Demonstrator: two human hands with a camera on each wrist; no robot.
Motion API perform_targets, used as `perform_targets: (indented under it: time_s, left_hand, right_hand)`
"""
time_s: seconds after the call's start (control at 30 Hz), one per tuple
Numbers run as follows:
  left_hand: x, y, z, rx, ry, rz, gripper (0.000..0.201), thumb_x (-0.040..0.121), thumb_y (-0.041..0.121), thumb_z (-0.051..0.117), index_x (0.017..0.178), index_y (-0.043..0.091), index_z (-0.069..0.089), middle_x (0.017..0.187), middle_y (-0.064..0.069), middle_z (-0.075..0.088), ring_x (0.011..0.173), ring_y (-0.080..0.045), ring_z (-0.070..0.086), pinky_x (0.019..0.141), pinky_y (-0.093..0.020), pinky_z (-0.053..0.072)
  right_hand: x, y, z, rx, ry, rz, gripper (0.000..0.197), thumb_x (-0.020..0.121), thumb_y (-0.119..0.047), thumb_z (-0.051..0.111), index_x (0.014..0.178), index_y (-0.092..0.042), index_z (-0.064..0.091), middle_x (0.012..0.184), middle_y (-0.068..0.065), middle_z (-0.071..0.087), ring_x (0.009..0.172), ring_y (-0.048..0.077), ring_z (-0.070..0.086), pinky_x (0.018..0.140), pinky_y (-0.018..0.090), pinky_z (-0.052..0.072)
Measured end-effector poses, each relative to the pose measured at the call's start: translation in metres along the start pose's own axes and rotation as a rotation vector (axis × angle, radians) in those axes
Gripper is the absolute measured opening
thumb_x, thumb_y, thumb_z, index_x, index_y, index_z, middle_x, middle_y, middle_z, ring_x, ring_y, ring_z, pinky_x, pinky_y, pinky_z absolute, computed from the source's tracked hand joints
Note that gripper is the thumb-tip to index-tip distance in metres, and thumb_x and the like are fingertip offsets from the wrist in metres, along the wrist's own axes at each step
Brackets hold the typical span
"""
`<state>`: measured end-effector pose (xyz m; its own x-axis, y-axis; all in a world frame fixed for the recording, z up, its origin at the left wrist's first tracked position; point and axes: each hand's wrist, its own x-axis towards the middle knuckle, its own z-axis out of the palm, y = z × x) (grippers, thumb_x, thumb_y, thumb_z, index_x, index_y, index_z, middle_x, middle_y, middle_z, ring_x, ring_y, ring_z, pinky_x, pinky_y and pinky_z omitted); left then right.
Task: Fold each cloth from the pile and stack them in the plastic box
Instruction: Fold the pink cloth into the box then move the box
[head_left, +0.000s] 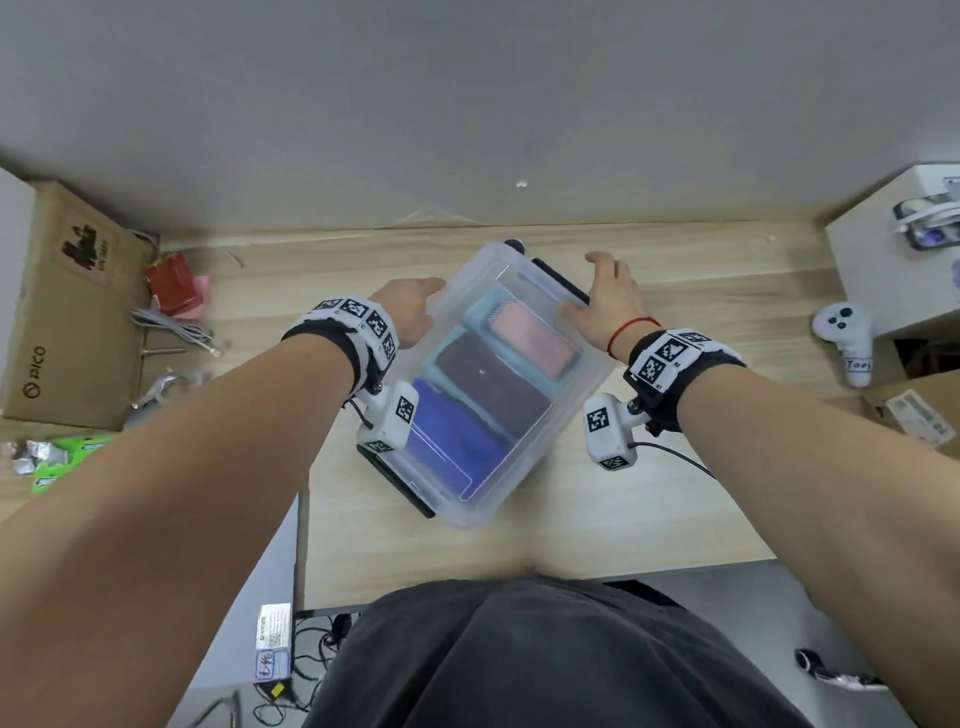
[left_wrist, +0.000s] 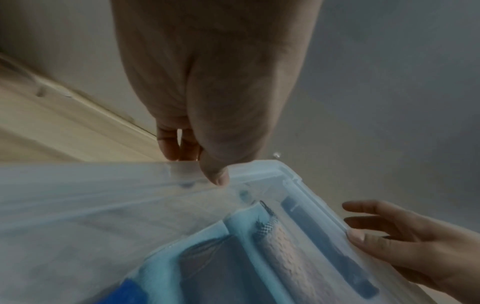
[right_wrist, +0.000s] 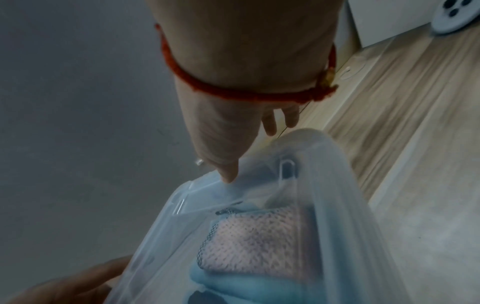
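Box (head_left: 522, 480) rims: left hand (head_left: 410, 312), right hand (head_left: 608, 296)

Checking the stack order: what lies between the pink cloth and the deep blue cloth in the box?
A folded dark brown cloth, lying on a light blue cloth in the plastic box; the head view shows it best.

Head view bright, even, bowed at its edges; faint glare on the plastic box (head_left: 545, 447); wrist views dim, smeared, perhaps by motion.
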<state>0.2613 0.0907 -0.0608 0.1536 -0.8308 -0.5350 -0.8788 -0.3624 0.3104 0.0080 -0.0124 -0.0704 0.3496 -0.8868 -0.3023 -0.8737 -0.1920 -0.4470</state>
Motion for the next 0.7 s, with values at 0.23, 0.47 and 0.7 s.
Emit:
perform_targets:
  time_s: [0.23,0.47,0.7]
  left_hand:
    - [0.012,0.043,0.002,0.103,0.061,0.102,0.052,0.094,0.016,0.043,0.143,0.033,0.035,0.104,-0.014,0.052,0.101,-0.037,0.055,0.085,-0.046,0.046]
    - [-0.004,0.072,0.026,0.137,0.042,0.011,0.127,0.060,0.076,0.068,0.152,0.022,-0.001,0.147,-0.012,0.030,0.132,-0.034,0.036,0.106,-0.051,0.033]
    - [0.000,0.077,0.040,0.242,-0.011,-0.070,0.140,0.055,0.071,0.076,0.150,0.023,-0.015,0.149,-0.012,0.025,0.131,-0.036,0.035,0.107,-0.051,0.034]
  right_hand:
    - [-0.014,0.036,-0.003,0.091,-0.134,0.077,0.069,0.089,-0.039,0.063,0.145,-0.017,0.029,0.143,0.015,0.037,0.123,0.033,0.049,0.106,0.040,0.040]
    - [-0.011,0.045,-0.009,0.165,-0.229,0.182,0.073,0.091,-0.044,0.058,0.148,-0.015,0.022,0.145,0.017,0.040,0.125,0.034,0.050,0.104,0.040,0.041]
    - [-0.011,0.066,-0.002,0.225,-0.340,0.173,0.074,0.074,-0.068,0.059,0.127,-0.017,0.050,0.117,0.006,0.065,0.098,0.025,0.064,0.087,0.039,0.052]
